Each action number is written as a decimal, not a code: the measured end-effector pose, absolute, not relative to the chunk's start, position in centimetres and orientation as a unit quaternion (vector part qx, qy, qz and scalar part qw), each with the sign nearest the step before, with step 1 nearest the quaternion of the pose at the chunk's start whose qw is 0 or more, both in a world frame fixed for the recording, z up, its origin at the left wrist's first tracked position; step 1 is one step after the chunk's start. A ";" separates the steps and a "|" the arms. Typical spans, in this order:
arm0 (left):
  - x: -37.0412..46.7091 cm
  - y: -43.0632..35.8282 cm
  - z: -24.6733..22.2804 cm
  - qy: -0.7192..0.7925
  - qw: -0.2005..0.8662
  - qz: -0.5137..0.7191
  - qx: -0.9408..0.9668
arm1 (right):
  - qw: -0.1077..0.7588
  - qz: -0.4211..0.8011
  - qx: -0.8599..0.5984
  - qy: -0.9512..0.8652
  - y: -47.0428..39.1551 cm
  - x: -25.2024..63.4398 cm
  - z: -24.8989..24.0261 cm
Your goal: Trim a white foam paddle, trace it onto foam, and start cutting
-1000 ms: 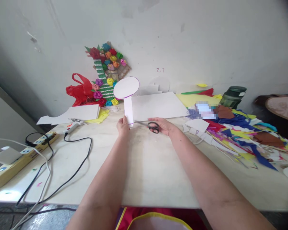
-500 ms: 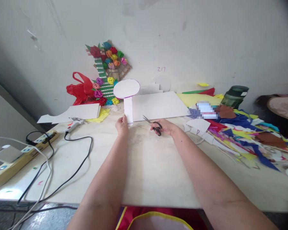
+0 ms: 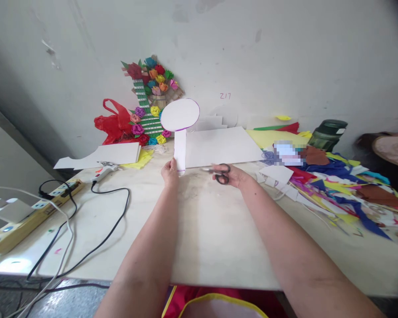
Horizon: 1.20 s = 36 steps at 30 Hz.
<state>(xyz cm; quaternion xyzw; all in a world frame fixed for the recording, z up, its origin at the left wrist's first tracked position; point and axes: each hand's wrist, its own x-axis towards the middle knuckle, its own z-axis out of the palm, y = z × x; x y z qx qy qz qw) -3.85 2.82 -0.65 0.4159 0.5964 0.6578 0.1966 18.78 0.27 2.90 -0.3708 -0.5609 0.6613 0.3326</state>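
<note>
My left hand (image 3: 170,172) grips the lower end of a white paper cutout (image 3: 180,115), fingers closed round its narrow stem. The cutout stands upright, with a wide oval top outlined in purple. In my right hand (image 3: 231,174) is a pair of black-handled scissors (image 3: 223,173), blades pointing left toward the stem but apart from it. The blades are blurred, so I cannot tell how far they are spread. Behind both hands a large white sheet (image 3: 222,145) lies on the table.
Paper flowers (image 3: 152,101) lean on the wall beside a red plastic bag (image 3: 114,121). At left are a glue gun (image 3: 102,171), its black cord and a power strip (image 3: 49,212). Coloured scraps (image 3: 345,190), a phone-like blurred item (image 3: 288,153) and a dark green bottle (image 3: 328,134) occupy the right.
The cutout has risen slightly and its oval top tilts more. The scissors have turned from pointing up-left to nearly level. The whole view has shifted a little.
</note>
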 end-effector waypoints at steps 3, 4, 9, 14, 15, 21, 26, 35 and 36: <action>-3.8 2.9 -0.7 0.593 0.202 0.655 0.422 | 0.259 0.640 -0.406 -0.599 0.4 18.9 2.9; -3.8 2.9 -0.7 0.592 0.202 0.654 0.426 | 0.263 0.626 -0.405 -0.613 0.4 18.8 2.9; -3.7 2.8 -0.6 0.585 0.214 0.650 0.434 | 0.273 0.433 -0.481 -0.712 0.5 17.1 2.9; -3.2 2.1 0.0 0.568 0.266 0.643 0.440 | 0.132 0.109 -0.556 -0.814 -0.5 15.1 3.3; -3.0 2.0 0.1 0.560 0.281 0.640 0.445 | 0.108 0.074 -0.558 -0.820 -0.8 14.9 3.3; -2.3 1.4 0.5 0.493 0.358 0.614 0.503 | 0.090 -0.019 -0.528 -0.844 -1.5 14.0 3.1; -1.7 1.0 0.6 0.467 0.411 0.589 0.515 | 0.094 -0.004 -0.547 -0.832 -1.1 14.3 2.9; -1.5 0.6 0.8 0.465 0.447 0.562 0.519 | 0.136 0.086 -0.501 -0.850 0.3 15.2 2.2; -1.5 0.6 0.8 0.462 0.453 0.561 0.516 | 0.140 0.085 -0.498 -0.851 0.3 15.2 2.3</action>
